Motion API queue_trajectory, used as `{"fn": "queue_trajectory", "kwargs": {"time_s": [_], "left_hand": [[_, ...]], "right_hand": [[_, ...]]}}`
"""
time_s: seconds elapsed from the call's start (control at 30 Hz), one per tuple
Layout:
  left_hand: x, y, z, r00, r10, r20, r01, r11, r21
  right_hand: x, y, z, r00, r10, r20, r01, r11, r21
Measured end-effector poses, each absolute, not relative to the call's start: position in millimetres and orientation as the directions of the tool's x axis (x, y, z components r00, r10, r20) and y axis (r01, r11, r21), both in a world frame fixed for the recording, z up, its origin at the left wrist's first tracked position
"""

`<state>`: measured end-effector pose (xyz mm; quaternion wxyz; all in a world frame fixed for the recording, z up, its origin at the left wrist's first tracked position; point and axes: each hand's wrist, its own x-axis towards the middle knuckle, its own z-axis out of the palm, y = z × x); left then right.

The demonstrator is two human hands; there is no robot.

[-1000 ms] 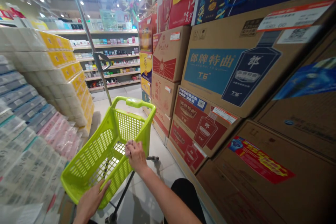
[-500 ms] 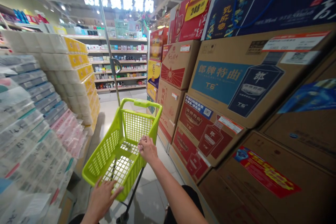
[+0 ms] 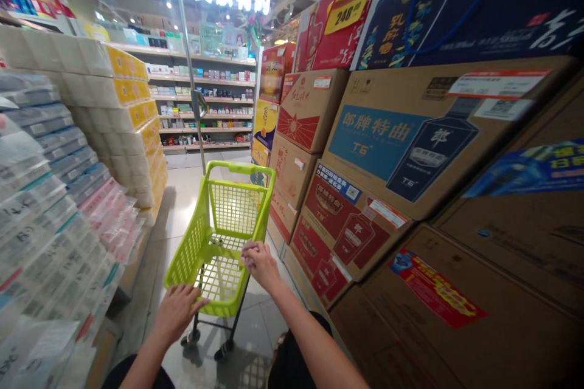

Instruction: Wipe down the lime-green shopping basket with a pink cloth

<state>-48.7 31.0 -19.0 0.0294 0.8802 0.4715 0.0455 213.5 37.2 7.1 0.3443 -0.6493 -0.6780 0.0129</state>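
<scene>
A lime-green shopping cart (image 3: 189, 249) with a lattice basket stands in front of me, its basket holding nothing. My left hand (image 3: 177, 310) rests over the near left corner of the basket rim, fingers on the inner side and thumb along the outside. Bunched in my right hand (image 3: 263, 264) is a crumpled pinkish-grey cloth (image 3: 249, 250). That hand is closed and hovers by the right rim of the basket; whether it touches the rim I cannot tell.
Stacked cardboard liquor boxes (image 3: 378, 140) line the right side. Wrapped tissue packs (image 3: 130, 97) and bagged goods (image 3: 50, 225) are piled at left. A metal pole (image 3: 189, 73) rises behind the cart. Stocked shelves (image 3: 219, 82) stand at the far end of the tiled aisle.
The cart has turned so that its near end swung right, and it now sits straighter along the aisle. My left hand has moved slightly up with the rim. My right hand still holds the cloth.
</scene>
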Motion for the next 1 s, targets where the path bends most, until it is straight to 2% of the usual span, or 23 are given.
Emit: {"fn": "queue_trajectory", "kwargs": {"time_s": [0.2,0.4,0.53,0.63,0.77,0.87,1.0], "left_hand": [[-41.5,42.8,-26.1,0.503,0.850,0.160,0.859,-0.512,0.019],[1.3,25.5,-30.5,0.421,0.871,0.252,0.896,-0.443,0.033],[29.3,10.7,-33.7,0.367,0.889,0.275,0.914,-0.400,0.074],[37.8,11.2,-31.9,0.423,0.885,0.197,0.887,-0.448,0.109],[28.7,27.9,-23.6,0.569,0.820,0.064,0.809,-0.572,0.139],[21.6,36.3,-22.6,0.637,0.767,0.074,0.754,-0.641,0.142],[20.9,32.4,-28.8,0.658,0.746,0.102,0.721,-0.663,0.201]], "right_hand": [[214.9,38.1,-1.5,0.184,0.903,0.389,0.894,0.011,-0.447],[201.9,-14.6,-18.3,0.078,0.946,0.315,0.947,0.029,-0.321],[221.5,-20.7,-18.7,0.108,0.944,0.313,0.964,-0.022,-0.267],[243.2,-13.5,-15.9,0.181,0.928,0.326,0.959,-0.093,-0.269],[251.5,-13.3,-19.5,0.282,0.907,0.314,0.924,-0.168,-0.342],[234.2,-24.2,-29.1,0.310,0.899,0.309,0.911,-0.188,-0.367],[216.5,-35.9,-34.6,0.232,0.917,0.326,0.920,-0.098,-0.380]]}}
